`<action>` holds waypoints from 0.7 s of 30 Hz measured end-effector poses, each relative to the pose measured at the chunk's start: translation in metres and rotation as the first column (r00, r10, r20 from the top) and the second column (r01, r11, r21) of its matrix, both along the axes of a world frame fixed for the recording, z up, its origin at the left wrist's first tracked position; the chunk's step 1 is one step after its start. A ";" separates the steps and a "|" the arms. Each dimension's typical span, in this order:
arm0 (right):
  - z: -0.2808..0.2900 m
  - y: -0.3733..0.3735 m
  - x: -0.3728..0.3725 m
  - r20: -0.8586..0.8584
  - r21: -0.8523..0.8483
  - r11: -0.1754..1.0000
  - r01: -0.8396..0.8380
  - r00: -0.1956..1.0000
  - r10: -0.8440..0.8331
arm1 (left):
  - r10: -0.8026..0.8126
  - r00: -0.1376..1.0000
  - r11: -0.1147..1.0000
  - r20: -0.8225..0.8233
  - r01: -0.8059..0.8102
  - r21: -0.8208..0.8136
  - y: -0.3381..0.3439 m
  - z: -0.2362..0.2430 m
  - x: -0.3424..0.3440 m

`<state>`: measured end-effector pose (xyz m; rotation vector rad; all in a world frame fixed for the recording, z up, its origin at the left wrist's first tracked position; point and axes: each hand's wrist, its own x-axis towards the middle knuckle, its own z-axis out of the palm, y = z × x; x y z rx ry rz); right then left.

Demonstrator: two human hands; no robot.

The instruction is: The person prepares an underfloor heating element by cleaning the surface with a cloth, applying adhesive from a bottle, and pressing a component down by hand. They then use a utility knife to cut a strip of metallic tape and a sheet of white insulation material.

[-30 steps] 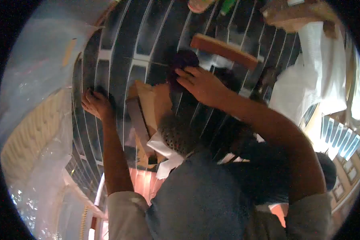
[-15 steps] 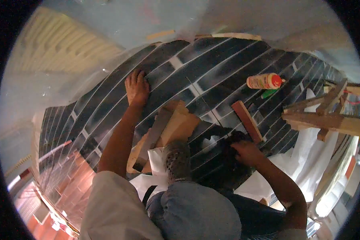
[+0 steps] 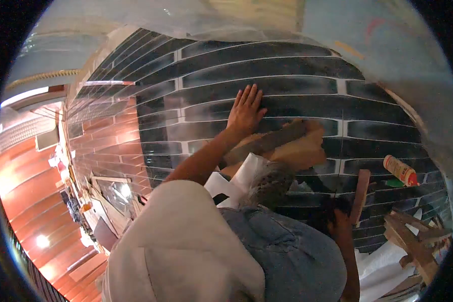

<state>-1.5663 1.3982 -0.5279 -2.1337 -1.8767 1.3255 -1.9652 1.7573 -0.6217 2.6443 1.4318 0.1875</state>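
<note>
My left hand (image 3: 246, 110) lies flat with fingers spread on dark glossy plank tiles (image 3: 296, 88) with pale lines between them, just beyond torn brown cardboard (image 3: 309, 146) with a grey strip (image 3: 282, 136) on it. My right hand (image 3: 337, 219) is bent onto a dark, crumpled cloth-like pad (image 3: 326, 206) at lower right, partly hidden in shadow and behind my leg. Right of it lies a reddish wooden block (image 3: 361, 194); farther right, a white bottle with a red cap (image 3: 398, 168) lies on its side near a green object (image 3: 395, 182). My shoe (image 3: 267, 183) rests by white sheets (image 3: 246, 171).
Translucent plastic sheeting (image 3: 382, 45) runs along the far and right edges. Nailed timber pieces (image 3: 407, 241) and white sheeting (image 3: 382, 267) are at lower right. At left are a reddish plank surface (image 3: 30, 201) and cluttered boards and panels (image 3: 105, 191).
The view has swung toward the left, bringing in more reddish surface. My left hand lies spread farther along the tiles. My right hand stays with the dark pad, lower in the picture.
</note>
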 end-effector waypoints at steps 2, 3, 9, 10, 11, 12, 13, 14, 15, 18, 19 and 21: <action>0.004 -0.002 0.003 0.032 -0.082 0.996 -0.022 0.999 0.025 | 0.124 0.992 0.987 -0.007 -0.124 -0.103 -0.044 0.013 -0.012; -0.003 -0.010 0.010 0.036 -0.061 0.998 -0.024 0.999 0.026 | 0.135 0.991 0.984 -0.007 -0.135 -0.114 -0.057 0.014 -0.019; 0.002 0.014 0.016 0.019 -0.126 0.988 -0.086 0.996 0.090 | 0.394 0.915 0.900 -0.092 -0.404 -0.163 -0.079 0.011 -0.100; 0.003 0.018 0.015 0.033 -0.144 0.986 -0.089 0.995 0.095 | 0.401 0.911 0.897 -0.094 -0.412 -0.163 -0.078 0.009 -0.115; 0.005 0.022 0.014 0.032 -0.145 0.985 -0.097 0.994 0.102 | 0.465 0.878 0.868 -0.116 -0.478 -0.133 -0.076 0.007 -0.130; 0.015 0.030 0.011 0.035 -0.161 0.983 -0.088 0.995 0.094 | 0.520 0.844 0.839 -0.127 -0.533 -0.107 -0.073 0.001 -0.139; 0.018 0.036 0.007 0.017 -0.173 0.981 -0.091 0.995 0.096 | 0.528 0.838 0.834 -0.137 -0.542 -0.099 -0.076 0.000 -0.158; 0.013 0.035 0.007 0.004 -0.170 0.980 -0.101 0.995 0.103 | 0.577 0.799 0.803 -0.169 -0.592 -0.061 -0.080 -0.001 -0.176; 0.008 0.029 0.013 0.025 -0.131 0.985 -0.113 0.993 0.118 | 0.612 0.770 0.779 -0.181 -0.626 -0.030 -0.076 -0.006 -0.181; 0.007 0.025 0.020 0.004 -0.106 0.992 -0.065 0.998 0.065 | 0.623 0.749 0.757 -0.225 -0.650 -0.070 -0.072 0.001 -0.183; 0.010 0.027 0.019 -0.052 -0.106 0.994 -0.015 0.999 0.010 | 0.627 0.737 0.741 -0.254 -0.664 -0.099 -0.074 0.003 -0.183; 0.025 0.046 -0.001 -0.004 -0.095 0.995 -0.043 0.999 0.042 | 0.643 0.725 0.738 -0.249 -0.673 -0.054 -0.087 -0.006 -0.205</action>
